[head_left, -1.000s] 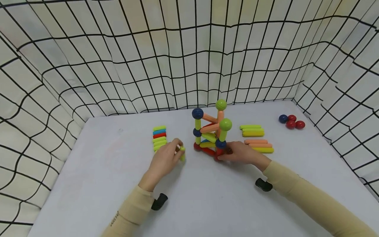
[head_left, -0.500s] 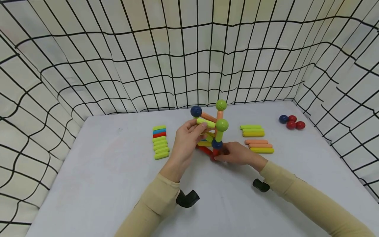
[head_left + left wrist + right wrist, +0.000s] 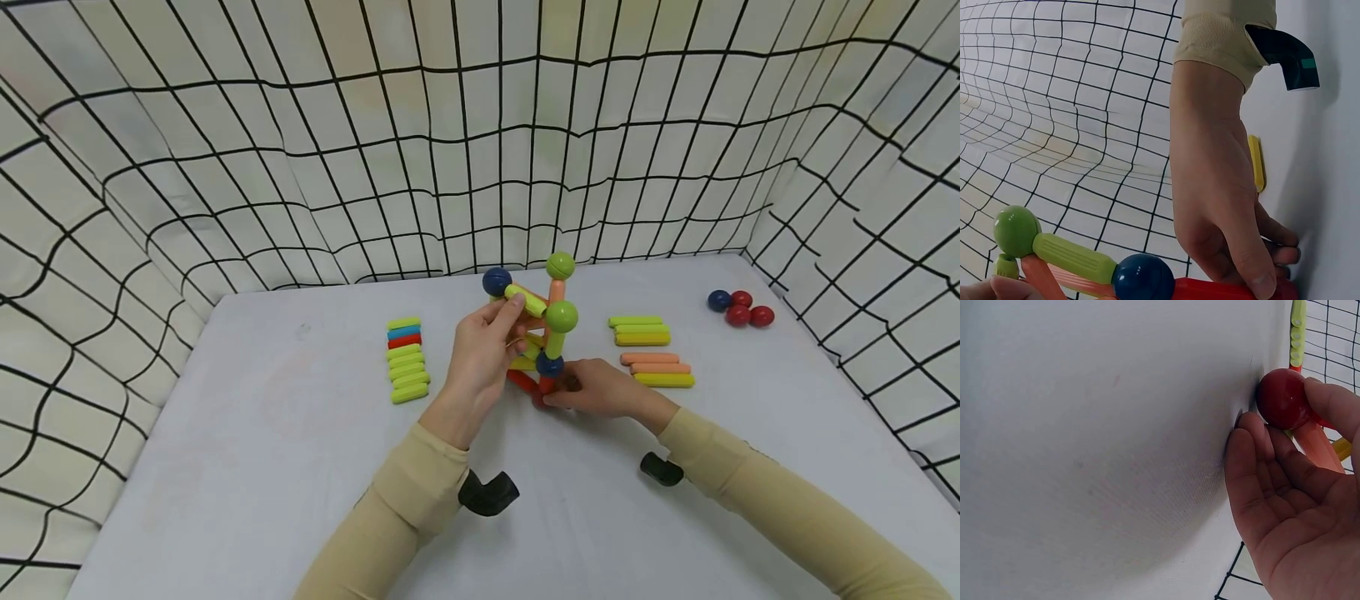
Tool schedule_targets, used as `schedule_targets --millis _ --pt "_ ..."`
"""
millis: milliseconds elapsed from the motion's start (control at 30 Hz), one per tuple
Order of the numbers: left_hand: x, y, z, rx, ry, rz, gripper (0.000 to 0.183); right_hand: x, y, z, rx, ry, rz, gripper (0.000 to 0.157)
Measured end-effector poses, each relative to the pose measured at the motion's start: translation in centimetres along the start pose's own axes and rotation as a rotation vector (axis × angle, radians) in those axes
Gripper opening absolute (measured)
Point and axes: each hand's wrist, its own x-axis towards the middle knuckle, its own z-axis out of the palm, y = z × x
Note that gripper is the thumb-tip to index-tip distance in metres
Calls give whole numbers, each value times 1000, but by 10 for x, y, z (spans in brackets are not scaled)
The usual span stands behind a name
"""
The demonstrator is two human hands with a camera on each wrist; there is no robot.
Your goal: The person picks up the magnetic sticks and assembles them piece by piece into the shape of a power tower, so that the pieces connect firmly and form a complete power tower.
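Note:
A tower of coloured sticks and balls stands on the white table. My left hand [image 3: 480, 354] pinches a short lime stick [image 3: 527, 299] at its top, between the navy ball [image 3: 497, 282] and the near green ball [image 3: 562, 316]. The stick's lower end is close to that green ball; whether they touch, I cannot tell. Low on the tower, my right hand [image 3: 600, 387] grips a red base ball [image 3: 1284, 399], thumb on one side and fingers on the other. My left hand covers part of the tower's left side. A second green ball [image 3: 559, 266] tops the back post.
Left of the tower lies a column of short sticks [image 3: 407, 371], mostly lime. Lime and yellow sticks [image 3: 641, 331] and orange and yellow sticks [image 3: 656, 368] lie right. Loose red balls [image 3: 738, 316] and a navy ball [image 3: 718, 301] sit farther right. Black netting surrounds the table.
My left hand has carried the lime stick from beside the left column to the tower's top, then tilted it. My right hand stays at the base; the tower shifted slightly left.

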Motion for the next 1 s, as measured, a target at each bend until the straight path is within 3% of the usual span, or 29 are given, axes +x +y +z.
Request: schedule_targets --millis 233,400,500,567,600,667,733,767,800,867,1000 --pt "0 -1 2 17 13 5 26 2 0 1 -9 2 0 31" --pt "-3 0 -1 24 58 7 27 2 -1 2 -9 0 -13 32" --pt "-6 -2 -12 113 75 27 29 2 -2 2 -12 7 -19 32" --pt "-8 -4 -27 360 36 75 29 1 -3 3 -15 17 -21 32" --pt "-8 -6 -37 551 16 108 29 1 -4 4 -17 22 -19 32" --pt "-9 -11 -58 1027 -15 217 25 1 -4 6 -29 32 -22 33" --pt "-10 -17 -80 1469 7 340 17 1 -6 9 -38 38 -17 34" --pt "-11 -20 -91 1637 33 391 12 1 -7 10 -51 45 -11 35" --pt "-12 -23 -101 1756 59 430 10 2 -8 11 -69 53 -8 36" --pt "-13 -29 -118 1881 89 490 12 2 -11 14 -111 76 12 37" --pt "-11 -33 -138 1909 71 543 13 4 -17 19 -218 118 84 42"
